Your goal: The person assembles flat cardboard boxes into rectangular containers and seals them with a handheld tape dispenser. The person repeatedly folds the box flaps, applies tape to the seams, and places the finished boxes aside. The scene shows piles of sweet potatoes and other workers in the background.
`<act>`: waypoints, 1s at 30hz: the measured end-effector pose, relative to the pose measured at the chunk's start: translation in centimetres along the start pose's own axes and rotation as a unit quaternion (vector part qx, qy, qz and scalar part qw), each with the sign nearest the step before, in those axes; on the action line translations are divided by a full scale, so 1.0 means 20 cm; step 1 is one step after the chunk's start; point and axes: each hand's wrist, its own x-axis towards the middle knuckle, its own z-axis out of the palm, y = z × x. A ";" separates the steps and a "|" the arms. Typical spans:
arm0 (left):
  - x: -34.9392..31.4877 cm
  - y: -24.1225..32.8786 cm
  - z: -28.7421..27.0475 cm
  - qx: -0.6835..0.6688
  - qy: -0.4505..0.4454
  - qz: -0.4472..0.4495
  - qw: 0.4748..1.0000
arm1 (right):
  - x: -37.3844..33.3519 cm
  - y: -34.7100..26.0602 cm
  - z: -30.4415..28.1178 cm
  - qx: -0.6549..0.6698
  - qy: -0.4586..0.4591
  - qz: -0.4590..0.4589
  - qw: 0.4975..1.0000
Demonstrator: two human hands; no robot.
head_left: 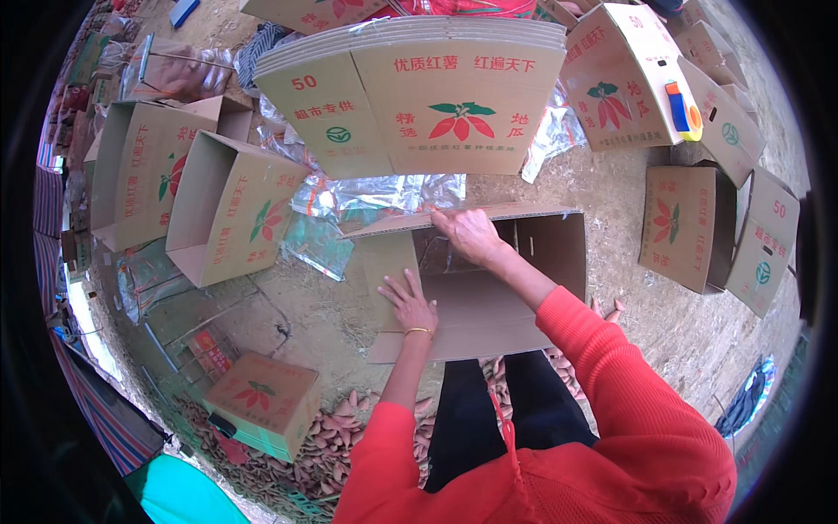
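A brown cardboard box (476, 301) stands in front of me, its inside facing me and its flaps standing out. My left hand (408, 303) lies flat on the left flap, fingers spread, with a thin yellow bracelet at the wrist. Across the far edge runs another flap (524, 212), and the closed fingers of my right hand (471, 236) grip its edge. Just beyond the box rises a stack of flattened printed cartons (454, 113). Clear plastic bags (384, 190) lie on the ground between the stack and the box.
Opened cartons (231, 205) stand at the left, with others (676, 229) at the right. A blue, orange and yellow tool (683, 111) rests against a far-right carton. Reddish sweet potatoes (336, 445) cover the ground near my legs. At lower left, a carton (266, 393) sits on a green crate.
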 end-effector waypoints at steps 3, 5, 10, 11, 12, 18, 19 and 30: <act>0.04 -0.06 0.00 -0.030 0.078 0.005 0.997 | -0.14 0.01 -0.08 0.031 0.167 -0.016 0.985; 0.06 -0.22 -0.03 -0.076 0.076 0.018 0.994 | -0.35 -0.03 -0.26 0.013 0.243 0.088 0.966; 0.19 -0.41 -0.03 -0.111 0.132 0.100 0.980 | -0.98 0.27 0.00 0.261 0.302 0.471 0.787; 0.21 -0.41 -0.04 -0.103 0.122 0.101 0.982 | -1.02 0.21 0.04 0.186 0.215 0.462 0.840; 0.23 -0.41 -0.05 -0.095 0.112 0.101 0.984 | -1.03 0.16 0.09 0.109 0.123 0.446 0.880; 0.27 -0.40 0.02 -0.144 0.094 0.093 0.981 | -0.98 0.12 0.36 0.064 0.004 0.453 0.889; 0.26 -0.39 0.04 -0.147 0.085 0.093 0.981 | -0.96 0.11 0.45 0.048 -0.013 0.443 0.895; 0.17 -0.40 0.03 -0.114 0.005 0.138 0.984 | -0.65 0.12 0.64 -0.160 -0.142 0.334 0.918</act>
